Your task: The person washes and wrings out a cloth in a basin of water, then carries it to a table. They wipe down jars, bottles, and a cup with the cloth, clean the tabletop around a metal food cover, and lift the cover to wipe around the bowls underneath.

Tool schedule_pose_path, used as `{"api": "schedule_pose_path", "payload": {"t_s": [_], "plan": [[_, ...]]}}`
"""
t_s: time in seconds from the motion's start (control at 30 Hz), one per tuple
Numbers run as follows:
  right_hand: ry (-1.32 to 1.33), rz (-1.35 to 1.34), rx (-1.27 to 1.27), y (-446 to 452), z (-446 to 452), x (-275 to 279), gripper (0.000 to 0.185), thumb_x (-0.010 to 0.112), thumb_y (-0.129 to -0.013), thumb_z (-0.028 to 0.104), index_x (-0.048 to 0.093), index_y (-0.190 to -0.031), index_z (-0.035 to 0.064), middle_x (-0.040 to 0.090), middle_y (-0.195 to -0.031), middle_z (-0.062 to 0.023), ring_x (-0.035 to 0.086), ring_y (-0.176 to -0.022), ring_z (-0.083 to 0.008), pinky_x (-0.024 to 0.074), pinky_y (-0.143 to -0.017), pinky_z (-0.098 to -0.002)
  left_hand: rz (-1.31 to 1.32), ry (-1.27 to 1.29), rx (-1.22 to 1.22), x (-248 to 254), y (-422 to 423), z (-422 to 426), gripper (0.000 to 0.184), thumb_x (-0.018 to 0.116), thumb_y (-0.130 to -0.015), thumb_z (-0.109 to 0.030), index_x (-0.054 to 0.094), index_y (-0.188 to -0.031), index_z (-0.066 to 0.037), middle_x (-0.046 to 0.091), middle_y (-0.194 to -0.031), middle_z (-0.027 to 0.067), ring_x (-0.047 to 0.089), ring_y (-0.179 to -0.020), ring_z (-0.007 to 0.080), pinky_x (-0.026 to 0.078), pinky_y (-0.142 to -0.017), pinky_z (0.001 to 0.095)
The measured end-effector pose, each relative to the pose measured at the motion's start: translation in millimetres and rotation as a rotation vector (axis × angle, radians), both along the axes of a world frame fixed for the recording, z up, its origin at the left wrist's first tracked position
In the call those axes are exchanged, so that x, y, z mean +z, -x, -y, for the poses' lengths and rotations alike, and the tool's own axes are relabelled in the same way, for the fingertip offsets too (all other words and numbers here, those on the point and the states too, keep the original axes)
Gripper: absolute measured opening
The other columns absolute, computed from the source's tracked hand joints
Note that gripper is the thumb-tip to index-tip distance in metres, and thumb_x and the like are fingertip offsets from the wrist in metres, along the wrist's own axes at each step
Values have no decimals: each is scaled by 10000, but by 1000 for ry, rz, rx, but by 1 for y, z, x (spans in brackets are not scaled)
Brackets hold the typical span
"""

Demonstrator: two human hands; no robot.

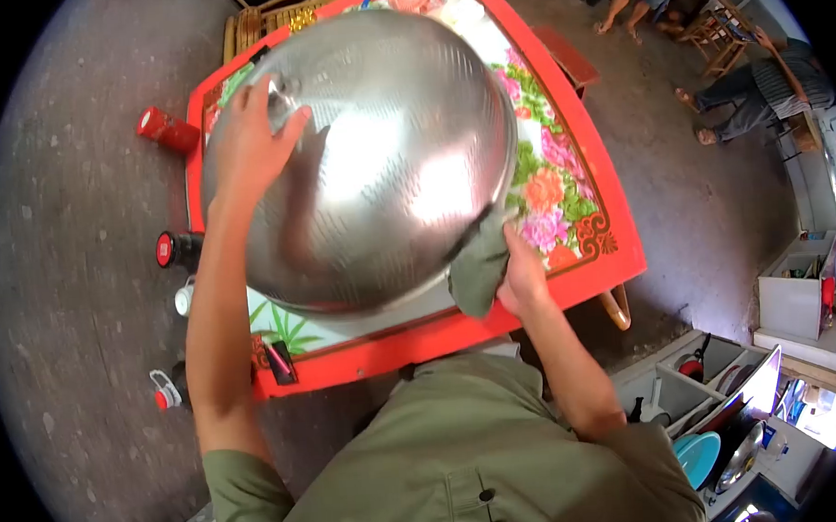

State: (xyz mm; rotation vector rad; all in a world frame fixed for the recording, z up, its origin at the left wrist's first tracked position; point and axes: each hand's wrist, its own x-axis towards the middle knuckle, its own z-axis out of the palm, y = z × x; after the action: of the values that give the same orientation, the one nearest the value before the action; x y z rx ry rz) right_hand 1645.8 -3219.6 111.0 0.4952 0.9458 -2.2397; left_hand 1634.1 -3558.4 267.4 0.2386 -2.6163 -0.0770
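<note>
A large shiny metal dome lid (382,121) covers most of a red-edged table (615,241) with a floral top. My left hand (256,142) rests on the dome's upper left, thumb and fingers apart around a small knob (282,96). At the lower right rim, my right hand (521,273) is closed on a dark green cloth (480,262), which touches the dome's edge. What lies under the dome is hidden.
Left of the table are a red can (167,130), a dark jar (179,248) and bottles. People sit or stand at the upper right. Shelves with a turquoise basin (698,458) are at the lower right.
</note>
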Motion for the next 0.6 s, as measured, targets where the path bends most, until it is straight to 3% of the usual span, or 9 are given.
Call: {"api": "schedule_pose_path", "payload": {"t_s": [0.07, 0.13, 0.23, 0.3, 0.33, 0.4, 0.57, 0.6], "plan": [[-23, -54, 33, 6, 6, 27, 345, 401, -1025, 297, 558, -1158, 19, 627, -1084, -113, 623, -974, -236, 497, -897, -410, -73, -214, -118, 39, -52, -55, 622, 736, -787, -363, 543, -1266, -16, 536, -1260, 230, 531, -1144, 378, 446, -943, 419], [-25, -112, 41, 13, 19, 75, 363, 408, -1023, 302, 531, -1199, 8, 613, -1120, -125, 618, -999, -245, 493, -921, -420, -97, -75, -314, 40, -105, -88, 623, 768, -744, -321, 560, -1266, -53, 539, -1264, 189, 525, -1149, 383, 433, -963, 425], [38, -215, 98, 25, 38, 126, 399, 416, -1019, 308, 485, -1255, -6, 590, -1181, -141, 604, -1055, -263, 486, -955, -442, 148, 63, -222, 38, -134, -129, 745, 809, -644, -269, 543, -1332, -163, 438, -1398, 165, 383, -1311, 402, 309, -1056, 539], [35, -276, 133, 30, 50, 152, 402, 410, -1020, 305, 484, -1258, -11, 589, -1191, -141, 594, -1083, -269, 484, -962, -451, 112, 211, -135, 23, -126, -117, 732, 782, -687, -275, 517, -1362, -184, 367, -1454, 183, 308, -1362, 411, 259, -1085, 547], [-3, -336, 153, 32, 56, 162, 423, 400, -1021, 320, 480, -1269, -14, 584, -1209, -143, 593, -1092, -269, 475, -980, -446, 0, 283, -119, 17, -119, -104, 652, 735, -731, -213, 535, -1352, -220, 380, -1451, 170, 322, -1354, 412, 261, -1078, 560], [62, -391, 165, 39, 67, 169, 434, 393, -1022, 330, 483, -1271, -13, 582, -1220, -145, 592, -1095, -268, 471, -985, -440, -134, 332, -144, 23, -109, -80, 646, 586, -733, 15, 562, -1334, -221, 385, -1455, 136, 321, -1360, 403, 247, -1085, 567], [22, -575, 74, 59, 51, 166, 483, 347, -1027, 377, 511, -1277, -2, 581, -1255, -130, 561, -1157, -248, 444, -1016, -401, -141, 263, -176, 61, -103, -75, 674, 538, -704, 59, 568, -1329, -191, 393, -1457, 121, 324, -1372, 383, 211, -1110, 557], [-43, -623, 73, 60, 38, 156, 500, 332, -1029, 386, 508, -1280, -9, 591, -1241, -129, 575, -1139, -252, 453, -1008, -399, -78, 262, -117, 67, -105, -74, 598, 587, -705, 15, 594, -1279, -150, 457, -1379, 178, 385, -1319, 415, 262, -1093, 548]]}}
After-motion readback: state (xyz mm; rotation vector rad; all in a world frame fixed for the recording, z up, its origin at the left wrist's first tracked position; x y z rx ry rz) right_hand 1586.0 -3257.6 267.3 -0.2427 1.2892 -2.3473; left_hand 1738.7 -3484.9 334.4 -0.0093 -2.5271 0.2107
